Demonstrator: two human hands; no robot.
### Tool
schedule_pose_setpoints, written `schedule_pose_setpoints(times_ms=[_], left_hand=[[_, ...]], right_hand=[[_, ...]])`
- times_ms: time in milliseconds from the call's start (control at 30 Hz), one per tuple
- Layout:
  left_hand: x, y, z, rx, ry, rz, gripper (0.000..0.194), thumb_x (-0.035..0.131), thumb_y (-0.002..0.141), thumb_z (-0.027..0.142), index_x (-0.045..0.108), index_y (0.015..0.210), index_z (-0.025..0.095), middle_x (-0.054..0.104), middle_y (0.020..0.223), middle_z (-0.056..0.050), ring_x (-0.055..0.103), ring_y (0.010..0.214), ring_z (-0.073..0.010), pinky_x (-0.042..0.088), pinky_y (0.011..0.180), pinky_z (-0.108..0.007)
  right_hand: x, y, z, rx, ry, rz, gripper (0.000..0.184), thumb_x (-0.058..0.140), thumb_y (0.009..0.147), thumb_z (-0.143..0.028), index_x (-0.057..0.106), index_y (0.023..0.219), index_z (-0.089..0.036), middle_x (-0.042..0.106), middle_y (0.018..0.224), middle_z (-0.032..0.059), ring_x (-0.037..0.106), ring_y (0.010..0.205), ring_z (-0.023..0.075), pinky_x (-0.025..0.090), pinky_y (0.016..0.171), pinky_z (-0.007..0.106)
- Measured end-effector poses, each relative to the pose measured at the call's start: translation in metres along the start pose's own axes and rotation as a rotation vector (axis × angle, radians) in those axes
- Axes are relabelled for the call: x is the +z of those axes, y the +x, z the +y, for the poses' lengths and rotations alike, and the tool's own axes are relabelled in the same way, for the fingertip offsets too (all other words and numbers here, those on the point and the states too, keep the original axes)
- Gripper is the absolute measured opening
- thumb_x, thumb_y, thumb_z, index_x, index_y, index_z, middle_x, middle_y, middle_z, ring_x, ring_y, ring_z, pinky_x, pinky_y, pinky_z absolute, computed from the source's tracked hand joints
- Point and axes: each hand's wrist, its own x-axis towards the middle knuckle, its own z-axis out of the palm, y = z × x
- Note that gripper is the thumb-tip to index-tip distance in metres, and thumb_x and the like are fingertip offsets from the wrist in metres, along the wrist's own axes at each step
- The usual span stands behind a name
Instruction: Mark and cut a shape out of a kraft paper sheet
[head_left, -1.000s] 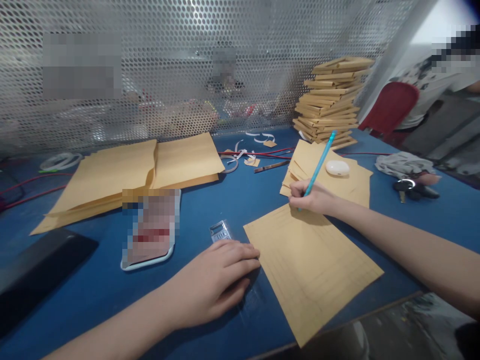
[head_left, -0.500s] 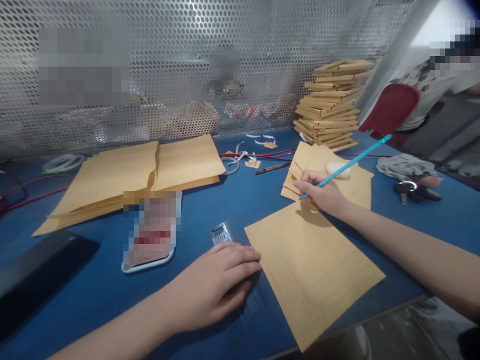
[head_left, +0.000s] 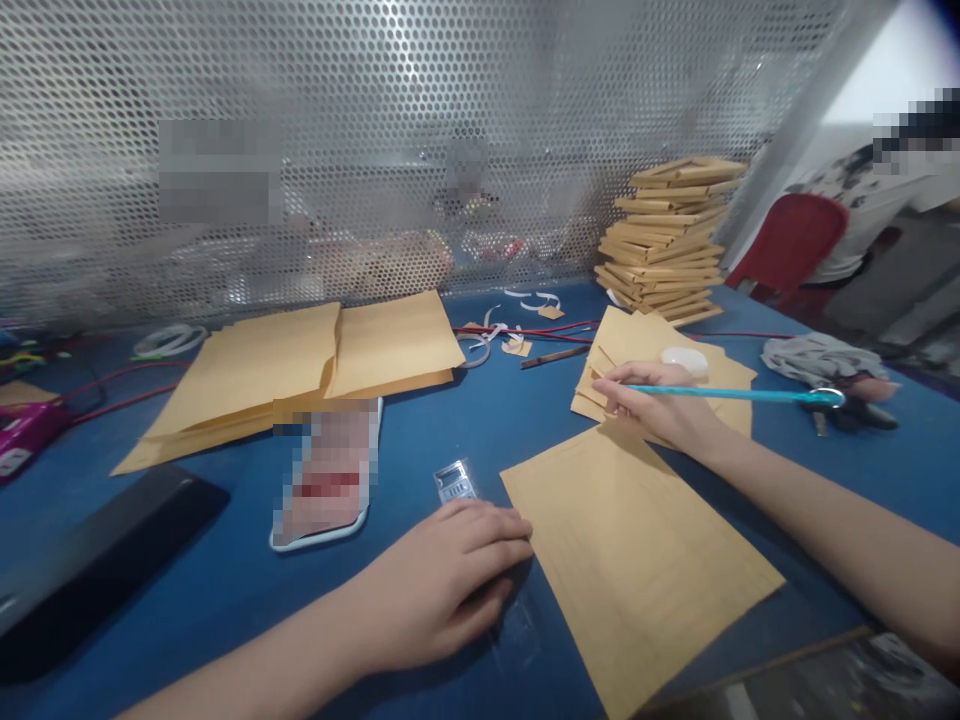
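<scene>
My left hand (head_left: 469, 570) lies on the blue tabletop, fingers stretched out and fingertips touching the left edge of a brown paper sheet (head_left: 637, 560). Just beyond its knuckles is a small grey item (head_left: 456, 481) with a printed front, partly covered by the hand. My right hand (head_left: 660, 405) is over the sheet's far corner, its fingers closed round a slim turquoise stick (head_left: 739, 394) shaped like a pencil. The stick lies nearly level, its far end pointing right; its other end is hidden at my fingers. More brown paper pieces (head_left: 634, 335) lie behind that hand, with a white oval object (head_left: 684, 361) on them.
Folded brown paper (head_left: 277, 350) lies back left, near a phone (head_left: 330, 480) and a dark case (head_left: 120, 560). A tall stack of folded brown paper (head_left: 667, 240) stands back right. Keys (head_left: 862, 410) and grey cloth (head_left: 825, 358) lie right. A person (head_left: 870, 215) sits beyond.
The turquoise stick has swung from a steep slant to nearly level, and my right hand has turned with it. The whole view has shifted slightly; my left hand stays by the sheet's edge.
</scene>
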Motion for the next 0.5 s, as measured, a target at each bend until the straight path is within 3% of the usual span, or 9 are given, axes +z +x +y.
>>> schedule_pose_setpoints(times_ms=[67,200,500], left_hand=[[0.001,-0.001,0.000,0.007,0.008,0.010,0.034,0.044,0.092,0.014,0.053,0.124,0.019,0.058,0.125,-0.008,0.054,0.115,-0.0200,0.039,0.102,-0.038],[0.001,-0.001,0.000,0.035,0.020,0.043,0.034,0.045,0.090,0.013,0.053,0.123,0.019,0.059,0.123,-0.009,0.055,0.114,-0.0199,0.040,0.100,-0.036],[0.001,-0.002,-0.001,0.074,0.013,0.060,0.031,0.047,0.088,0.012,0.055,0.117,0.017,0.060,0.120,-0.009,0.056,0.111,-0.0191,0.042,0.097,-0.033]], right_hand=[[0.002,0.000,0.002,-0.002,-0.019,0.011,0.026,0.064,0.076,-0.044,0.064,0.081,-0.019,0.068,0.063,0.0035,0.059,0.054,0.0158,0.044,0.051,0.027],[0.005,0.004,-0.002,-0.045,-0.288,-0.040,0.024,0.055,0.081,-0.038,0.064,0.092,-0.018,0.072,0.068,0.0035,0.066,0.064,0.0188,0.047,0.058,0.027],[0.031,0.030,-0.038,-0.150,-0.728,-0.229,0.012,0.054,0.078,-0.017,0.066,0.075,-0.016,0.070,0.075,0.0095,0.065,0.075,0.0223,0.045,0.066,0.030]])
